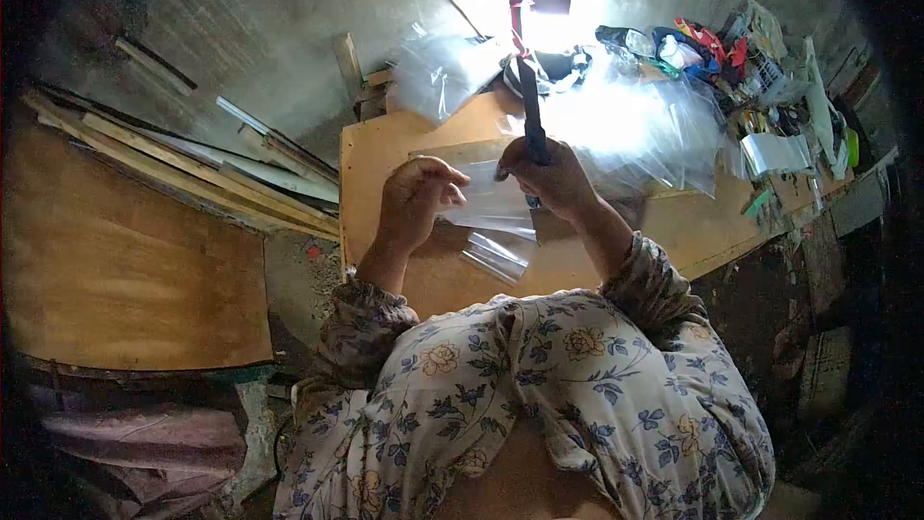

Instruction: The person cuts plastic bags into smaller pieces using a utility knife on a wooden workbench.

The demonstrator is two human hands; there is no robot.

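Note:
A clear plastic sheet (pixel 493 212) stretches between my two hands above the wooden tabletop. My left hand (pixel 414 200) is at its left edge, thumb and fingers curled in a pinch. On the other side my right hand (pixel 555 178) has its fingers closed at the sheet's upper right. A dark upright bar (pixel 531 101) overlaps the right hand; whether the hand touches it I cannot tell. Just below the sheet lies a curled piece of clear plastic (pixel 497 256).
A bright lamp (pixel 541 5) glares at the back. Clear plastic sheets (pixel 664 135) are piled at right, another bundle (pixel 438 77) at back left. Beyond are a clutter of bags (pixel 693 48) and a white roll (pixel 776 154). Wooden planks (pixel 183 169) lean at left beside a board (pixel 135 255).

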